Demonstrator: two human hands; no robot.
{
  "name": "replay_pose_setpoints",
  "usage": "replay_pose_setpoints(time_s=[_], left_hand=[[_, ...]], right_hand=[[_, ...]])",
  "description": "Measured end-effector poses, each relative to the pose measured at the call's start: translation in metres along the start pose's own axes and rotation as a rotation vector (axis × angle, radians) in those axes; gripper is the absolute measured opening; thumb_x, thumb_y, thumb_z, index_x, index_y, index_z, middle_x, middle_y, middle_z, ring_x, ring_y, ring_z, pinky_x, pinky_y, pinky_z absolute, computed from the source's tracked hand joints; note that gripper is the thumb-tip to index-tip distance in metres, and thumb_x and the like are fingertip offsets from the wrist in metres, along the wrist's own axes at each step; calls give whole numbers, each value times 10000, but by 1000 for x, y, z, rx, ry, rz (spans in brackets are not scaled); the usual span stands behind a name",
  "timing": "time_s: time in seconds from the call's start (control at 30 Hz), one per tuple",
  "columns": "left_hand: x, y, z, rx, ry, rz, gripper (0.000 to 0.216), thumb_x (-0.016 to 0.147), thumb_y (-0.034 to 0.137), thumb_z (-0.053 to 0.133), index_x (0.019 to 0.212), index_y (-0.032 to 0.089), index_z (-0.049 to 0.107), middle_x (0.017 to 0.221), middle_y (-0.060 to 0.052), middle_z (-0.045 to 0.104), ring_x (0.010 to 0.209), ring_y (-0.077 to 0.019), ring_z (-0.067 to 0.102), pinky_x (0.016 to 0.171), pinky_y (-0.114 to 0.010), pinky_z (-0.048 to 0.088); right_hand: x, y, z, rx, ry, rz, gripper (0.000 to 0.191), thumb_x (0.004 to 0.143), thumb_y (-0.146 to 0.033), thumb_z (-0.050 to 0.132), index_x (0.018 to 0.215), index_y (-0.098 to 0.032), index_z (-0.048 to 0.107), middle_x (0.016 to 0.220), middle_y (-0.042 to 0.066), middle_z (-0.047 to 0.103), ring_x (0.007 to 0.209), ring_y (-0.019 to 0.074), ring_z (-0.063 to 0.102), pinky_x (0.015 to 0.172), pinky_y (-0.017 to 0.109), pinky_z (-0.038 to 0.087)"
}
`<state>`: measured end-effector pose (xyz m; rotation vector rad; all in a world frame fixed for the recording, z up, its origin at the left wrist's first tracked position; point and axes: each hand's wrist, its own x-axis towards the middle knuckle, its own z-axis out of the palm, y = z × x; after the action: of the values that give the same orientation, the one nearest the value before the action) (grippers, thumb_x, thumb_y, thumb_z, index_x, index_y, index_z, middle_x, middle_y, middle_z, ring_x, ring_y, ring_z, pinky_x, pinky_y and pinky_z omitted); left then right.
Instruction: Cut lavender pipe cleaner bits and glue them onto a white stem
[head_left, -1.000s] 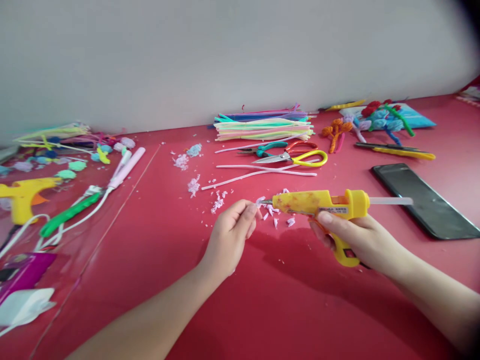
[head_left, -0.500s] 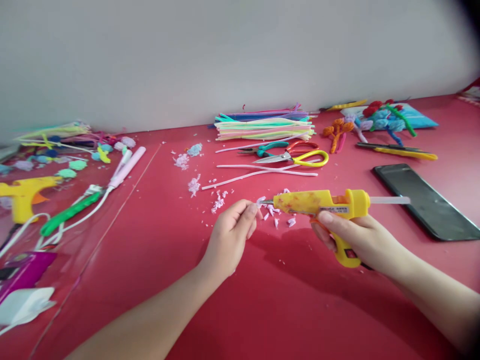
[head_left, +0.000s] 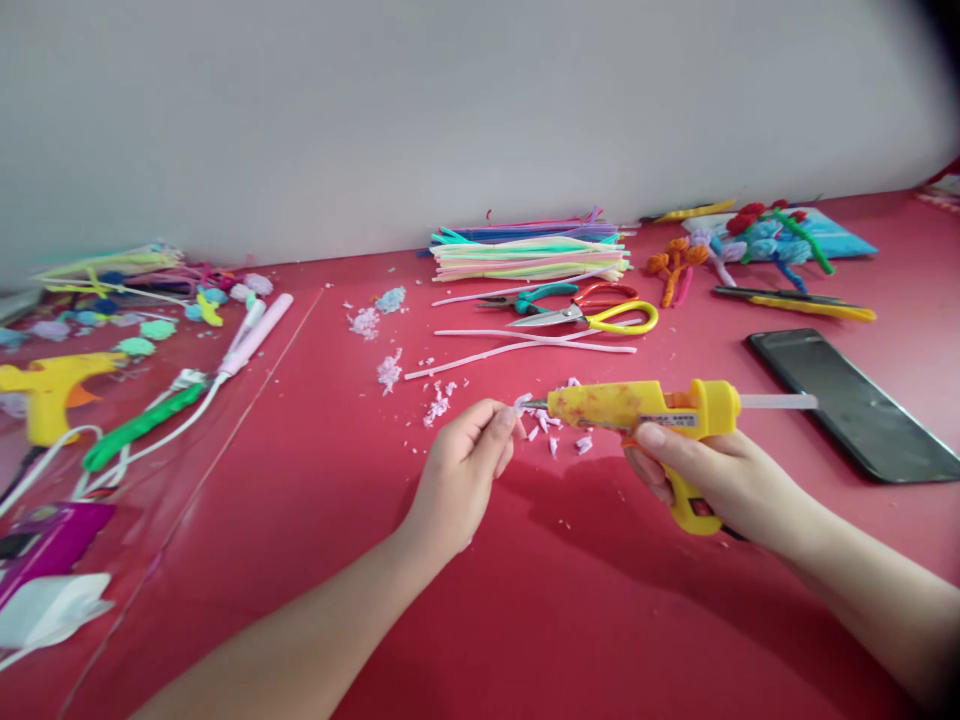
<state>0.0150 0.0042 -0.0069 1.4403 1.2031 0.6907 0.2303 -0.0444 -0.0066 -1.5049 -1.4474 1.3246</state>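
While a spare gun [head_left: 45, 385] and a green tool [head_left: 139, 428] lie far left on the red tabletop [head_left: 315, 560], pale fluff [head_left: 388, 371] is scattered nearer the middle. Right of it the left hand [head_left: 461, 475] hovers just above the tabletop, its grip pinching a tiny pale scrap [head_left: 520, 402] between thumb and fingertips. The scrap meets, or all but meets, the nozzle of the glue gun [head_left: 637, 408], which is held level and points left. Loose bits [head_left: 551, 443] sit on the tabletop just beneath the nozzle. The right hand [head_left: 712, 478] has its grip wrapped round the glue gun's handle, and a clear glue stick [head_left: 776, 401] pokes out the back. Behind, near the wall, lie stacked pipe cleaners [head_left: 529, 255] and scissors [head_left: 592, 316]. A phone [head_left: 847, 400] lies flat to the right, with flowers [head_left: 765, 235] beyond.
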Motion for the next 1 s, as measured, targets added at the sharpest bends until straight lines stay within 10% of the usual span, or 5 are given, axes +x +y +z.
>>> replay_pose_setpoints(time_s=[1.0], left_hand=[[-1,1,-1,47,4,52,293,910,413,387,733,199,481,496,69,319,439,-71,276,415,-192,228]], right_hand=[[-1,0,5,-45,86,32,466,791,-608,472,584,-194,419,501,-50,389,443,76,353,406,213,299]])
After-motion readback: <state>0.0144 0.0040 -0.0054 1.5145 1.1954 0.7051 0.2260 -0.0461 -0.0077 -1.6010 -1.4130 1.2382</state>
